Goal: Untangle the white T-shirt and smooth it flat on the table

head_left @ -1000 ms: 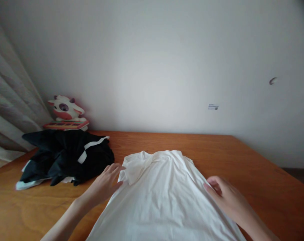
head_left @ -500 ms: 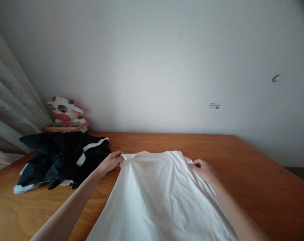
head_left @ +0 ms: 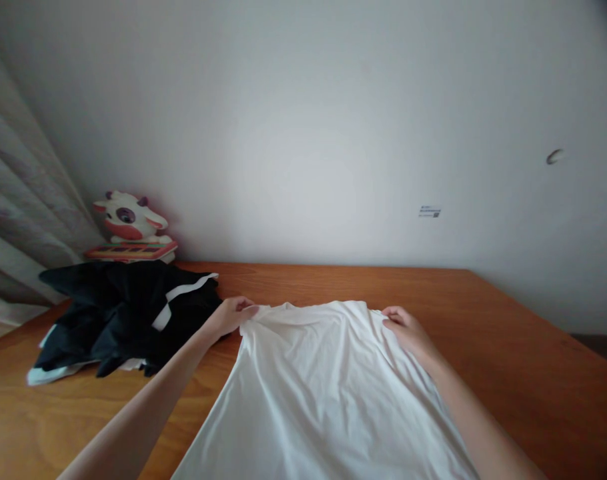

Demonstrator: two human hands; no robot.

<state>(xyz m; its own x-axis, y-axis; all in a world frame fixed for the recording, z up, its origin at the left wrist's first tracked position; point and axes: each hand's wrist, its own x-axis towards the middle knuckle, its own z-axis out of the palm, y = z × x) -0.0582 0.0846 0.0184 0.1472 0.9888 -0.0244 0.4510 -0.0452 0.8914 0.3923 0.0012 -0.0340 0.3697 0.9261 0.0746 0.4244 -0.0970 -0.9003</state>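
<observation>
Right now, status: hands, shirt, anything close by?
Left hand and right hand each pinch a far corner of the white shirt. Shirt lies spread on the table. Black clothes heaped just left of it.

Wooden table (head_left: 508,347): white shirt (head_left: 323,393), black clothes (head_left: 128,313)

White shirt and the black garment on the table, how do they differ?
The white shirt is spread flat; the black garment lies bunched in a heap. The white shirt looks plain, while the black garment shows a white stripe. The left hand and right hand pinch the white shirt's far corners; neither grips the black garment, though the left hand is right beside it. Both rest on the wooden table.
</observation>
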